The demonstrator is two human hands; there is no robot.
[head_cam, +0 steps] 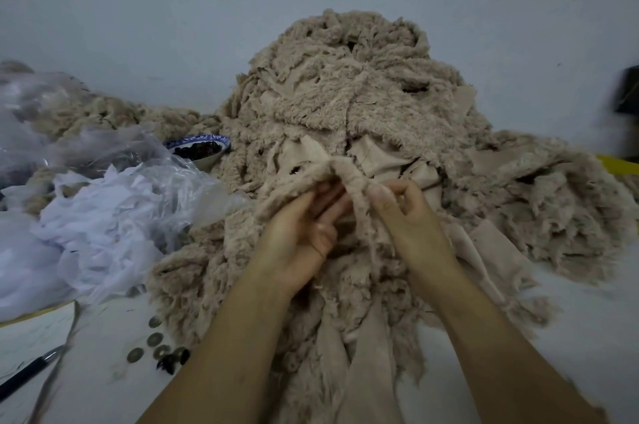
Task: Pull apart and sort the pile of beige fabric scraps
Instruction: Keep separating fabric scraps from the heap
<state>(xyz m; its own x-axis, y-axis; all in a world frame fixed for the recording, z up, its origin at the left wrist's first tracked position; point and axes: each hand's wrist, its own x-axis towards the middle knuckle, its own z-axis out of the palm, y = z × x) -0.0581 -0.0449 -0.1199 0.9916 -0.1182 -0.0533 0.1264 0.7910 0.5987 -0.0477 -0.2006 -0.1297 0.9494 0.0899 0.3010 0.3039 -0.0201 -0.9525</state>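
L hand point(301, 233), R hand point(404, 212) on strip point(361, 186)

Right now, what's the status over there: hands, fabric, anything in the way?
Left hand open, fingers under fuzzy strip. Right hand pinches same strip. Big pile heaped behind. Bowl and plastic bag crowd its left side.

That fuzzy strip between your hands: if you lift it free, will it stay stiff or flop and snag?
Likely floppy: the fuzzy strip droops between the left hand and right hand. Probably light, since a pinch holds it. Its shaggy edges may snag the pile.
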